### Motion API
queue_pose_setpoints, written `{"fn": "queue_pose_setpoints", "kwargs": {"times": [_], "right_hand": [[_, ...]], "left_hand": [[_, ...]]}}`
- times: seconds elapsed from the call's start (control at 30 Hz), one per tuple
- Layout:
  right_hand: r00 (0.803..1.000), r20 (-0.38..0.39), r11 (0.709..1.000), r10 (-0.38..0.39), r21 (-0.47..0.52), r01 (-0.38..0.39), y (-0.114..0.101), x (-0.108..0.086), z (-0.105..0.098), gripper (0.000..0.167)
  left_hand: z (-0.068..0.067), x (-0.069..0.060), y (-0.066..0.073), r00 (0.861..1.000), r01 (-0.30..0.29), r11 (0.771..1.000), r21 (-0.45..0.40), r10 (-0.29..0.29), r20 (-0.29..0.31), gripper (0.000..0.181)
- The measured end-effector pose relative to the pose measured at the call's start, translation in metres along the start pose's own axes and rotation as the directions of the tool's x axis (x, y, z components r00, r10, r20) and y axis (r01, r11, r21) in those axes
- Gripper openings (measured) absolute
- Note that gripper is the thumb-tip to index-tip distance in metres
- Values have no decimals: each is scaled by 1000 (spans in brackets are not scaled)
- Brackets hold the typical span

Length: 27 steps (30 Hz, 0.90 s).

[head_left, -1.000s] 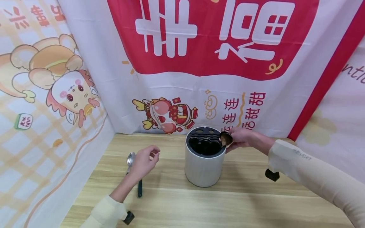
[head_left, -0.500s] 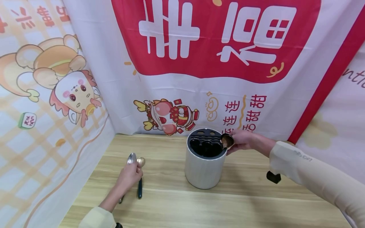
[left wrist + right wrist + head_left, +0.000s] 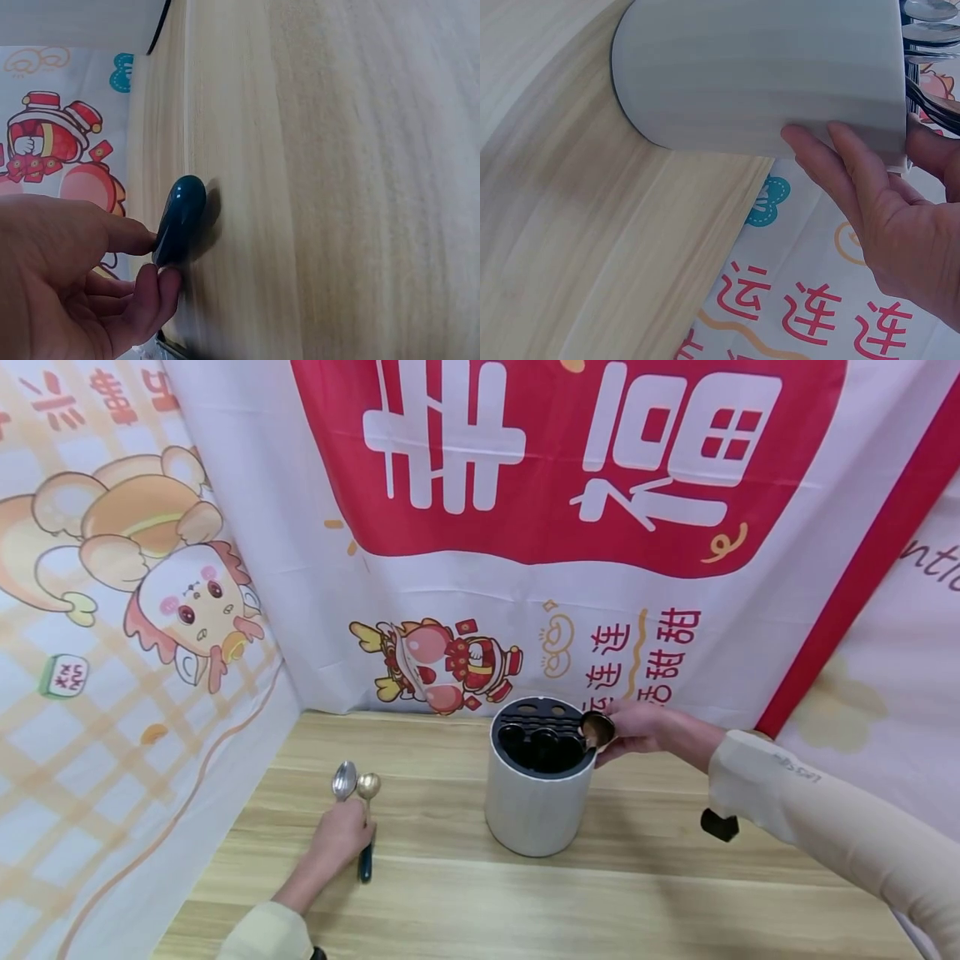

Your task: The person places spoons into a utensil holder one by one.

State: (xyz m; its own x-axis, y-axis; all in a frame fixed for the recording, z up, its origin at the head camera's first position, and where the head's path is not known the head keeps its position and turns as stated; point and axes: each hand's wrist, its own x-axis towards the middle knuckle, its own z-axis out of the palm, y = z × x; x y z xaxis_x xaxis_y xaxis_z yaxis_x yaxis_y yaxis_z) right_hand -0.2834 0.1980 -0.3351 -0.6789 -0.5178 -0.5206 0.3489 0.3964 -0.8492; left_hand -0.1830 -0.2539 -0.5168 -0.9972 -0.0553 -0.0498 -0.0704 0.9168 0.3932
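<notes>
My left hand (image 3: 339, 837) is low over the table at the left, pinching the dark green handle (image 3: 180, 214) of a spoon between thumb and fingers. That spoon's round gold bowl (image 3: 368, 786) points toward the back wall. Just left of it lies a silver spoon (image 3: 344, 780), its handle hidden by my hand. With my right hand (image 3: 900, 217) I grip the rim of a white cylindrical utensil holder (image 3: 534, 814), thumb at the top edge and fingers along the outer wall. Several spoons (image 3: 931, 34) stand in its black slotted top, including a large dark one (image 3: 597, 728) beside my right hand.
A light wood table (image 3: 465, 902) carries everything. Printed cloth hangs behind it (image 3: 442, 577) and along the left side (image 3: 97, 710). The holder stands upright near the back edge.
My left hand has moved left and down from above the table onto the gold spoon and taken its handle. My right hand stays at the holder.
</notes>
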Motion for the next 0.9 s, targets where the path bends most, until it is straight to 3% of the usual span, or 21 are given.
{"fn": "queue_pose_setpoints", "kwargs": {"times": [0.27, 0.5, 0.73, 0.9], "right_hand": [[1000, -5, 1000, 4, 8, -4, 0, 0, 0, 25], [1000, -18, 1000, 8, -1, -8, -1, -1, 2, 32], [1000, -26, 1000, -2, -2, 2, 0, -2, 2, 32], [1000, -25, 1000, -2, 7, 2, 0, -1, 2, 24]], "left_hand": [[2, 5, 2, 998, 27, 999, -23, -25, 51, 31], [1, 4, 5, 997, 43, 993, -109, -36, 64, 32], [-5, 2, 18, 998, -66, 990, -121, 65, -17, 21], [-14, -4, 36, 993, -120, 973, -199, 117, -26, 17]]}}
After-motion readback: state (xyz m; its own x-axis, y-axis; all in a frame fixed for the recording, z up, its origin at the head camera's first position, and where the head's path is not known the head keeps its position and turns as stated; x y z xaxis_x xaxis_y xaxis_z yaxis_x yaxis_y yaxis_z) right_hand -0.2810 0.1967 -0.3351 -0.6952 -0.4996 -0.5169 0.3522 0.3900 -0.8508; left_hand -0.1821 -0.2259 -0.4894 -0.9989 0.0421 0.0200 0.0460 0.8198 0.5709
